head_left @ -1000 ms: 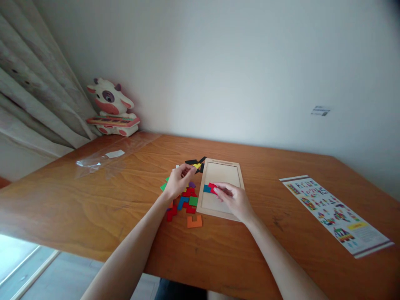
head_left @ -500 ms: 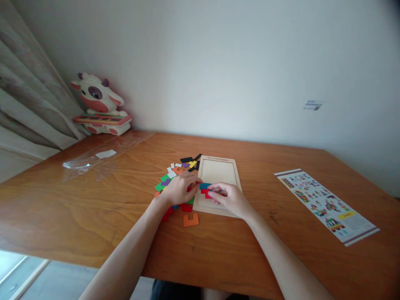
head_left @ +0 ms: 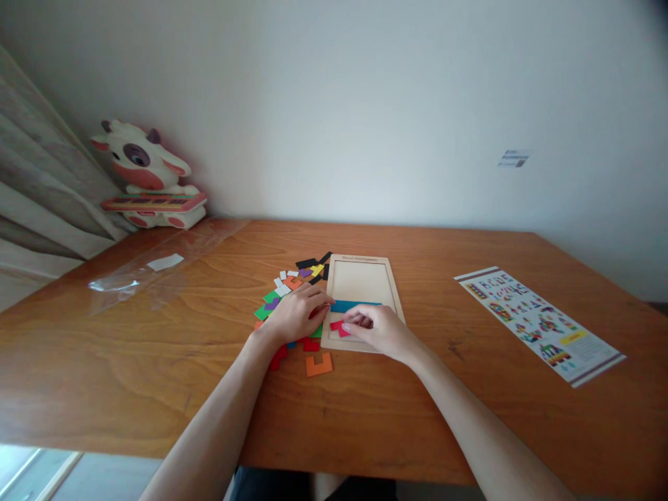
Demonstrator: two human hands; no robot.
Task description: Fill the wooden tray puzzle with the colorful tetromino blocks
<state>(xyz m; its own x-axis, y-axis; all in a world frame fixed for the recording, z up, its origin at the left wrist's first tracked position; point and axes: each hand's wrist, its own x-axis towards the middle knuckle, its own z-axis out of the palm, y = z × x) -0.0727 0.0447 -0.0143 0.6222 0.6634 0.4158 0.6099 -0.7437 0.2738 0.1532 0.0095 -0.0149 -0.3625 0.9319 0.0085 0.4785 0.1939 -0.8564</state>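
Observation:
A wooden puzzle tray (head_left: pixel 394 292) lies flat on the table, with a long blue puzzle piece (head_left: pixel 355 305) across its middle. My right hand (head_left: pixel 383 330) is over the tray's near right part, thumb and fingertips pinching a red puzzle piece (head_left: pixel 339 328). That red piece sits a little nearer to me than the blue one, apart from it. At the tray's left edge rests my left hand (head_left: pixel 297 313), fingers stretched and thumb apart, fingertips by the blue piece's left end. Loose coloured puzzle pieces (head_left: pixel 271 303) are spread left of the tray, partly under that hand.
An orange U-shaped piece (head_left: pixel 319 364) lies in front of the tray. On the right is a printed pattern sheet (head_left: pixel 543 323). A clear plastic bag (head_left: pixel 151 271) and a cow keyboard toy (head_left: pixel 154 177) occupy the left rear, near a curtain (head_left: pixel 42 153).
The red piece, in my right hand, has moved toward me, and a gap now shows between it and the blue piece. My left hand stays by the tray's edge. The view has shifted slightly.

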